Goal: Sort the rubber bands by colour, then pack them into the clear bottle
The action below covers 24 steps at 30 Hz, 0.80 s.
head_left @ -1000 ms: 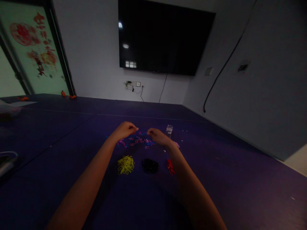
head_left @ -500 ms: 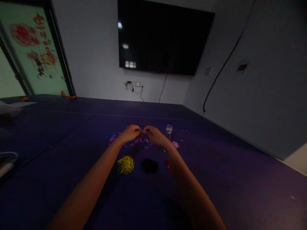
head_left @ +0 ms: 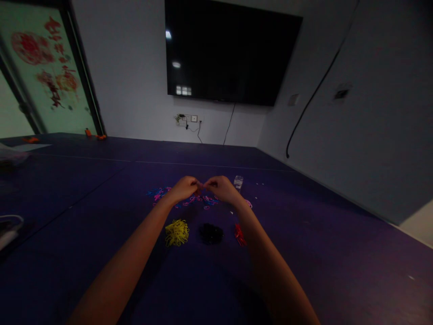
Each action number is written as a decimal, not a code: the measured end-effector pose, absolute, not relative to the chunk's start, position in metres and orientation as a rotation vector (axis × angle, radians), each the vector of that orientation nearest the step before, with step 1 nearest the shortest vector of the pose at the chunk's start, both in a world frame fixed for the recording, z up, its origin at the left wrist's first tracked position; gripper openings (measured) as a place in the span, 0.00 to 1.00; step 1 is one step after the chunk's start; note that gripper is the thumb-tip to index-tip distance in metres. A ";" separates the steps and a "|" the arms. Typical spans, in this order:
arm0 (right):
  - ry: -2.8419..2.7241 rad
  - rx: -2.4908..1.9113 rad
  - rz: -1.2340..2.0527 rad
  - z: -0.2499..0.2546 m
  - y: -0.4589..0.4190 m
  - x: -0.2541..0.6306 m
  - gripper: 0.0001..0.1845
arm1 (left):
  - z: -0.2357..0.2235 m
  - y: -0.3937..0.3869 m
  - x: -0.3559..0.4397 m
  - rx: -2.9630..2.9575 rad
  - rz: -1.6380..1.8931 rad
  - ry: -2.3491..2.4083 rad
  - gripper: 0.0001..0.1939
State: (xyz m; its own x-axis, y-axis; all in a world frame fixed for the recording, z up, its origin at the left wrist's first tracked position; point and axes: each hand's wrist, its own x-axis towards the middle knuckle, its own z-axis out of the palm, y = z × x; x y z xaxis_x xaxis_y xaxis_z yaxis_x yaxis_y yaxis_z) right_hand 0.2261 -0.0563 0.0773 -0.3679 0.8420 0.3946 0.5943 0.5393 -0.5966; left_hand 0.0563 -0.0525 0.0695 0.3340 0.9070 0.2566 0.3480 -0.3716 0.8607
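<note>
Two bare hands, the left hand [head_left: 186, 187] and the right hand [head_left: 221, 187], face each other above a dark purple-blue flat surface [head_left: 324, 234], their fingertips [head_left: 197, 183] bent inward and nearly or just touching. Whether either grip is clamped on a loop cannot be told; the fingertips are too small and dark. Small thin pink and blue loops [head_left: 210, 200] lie scattered below and just nearer than the meeting fingertips, and more spread out to the left, beyond the left wrist [head_left: 168, 198], which covers part of them. Nearer the person, three piles sit in a row: a tangled heap of bright yellow loops [head_left: 177, 232] beside the left forearm [head_left: 135, 248], a dense black clump [head_left: 211, 234] in the middle, and a small bunch of red strands [head_left: 239, 234] against the right forearm's [head_left: 270, 257] outline. Past the right hand is a clear, see-through container [head_left: 238, 181], its lower part hidden by that hand; a pink piece [head_left: 249, 204] shows just right of the right wrist [head_left: 239, 203], partly covered
</note>
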 end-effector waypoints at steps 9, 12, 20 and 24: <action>-2.337 -1.748 0.712 0.084 -0.053 0.305 0.05 | 0.069 -0.034 0.027 2.156 0.854 1.518 0.14; -2.265 -2.012 0.892 0.079 -0.055 0.330 0.05 | 0.059 -0.024 0.012 2.154 0.798 1.736 0.13; -2.217 -2.042 1.230 0.075 -0.065 0.349 0.09 | 0.029 -0.012 -0.007 2.142 0.482 2.025 0.12; -2.214 -2.009 1.244 0.080 -0.069 0.349 0.11 | 0.032 -0.011 -0.009 2.177 0.409 2.017 0.13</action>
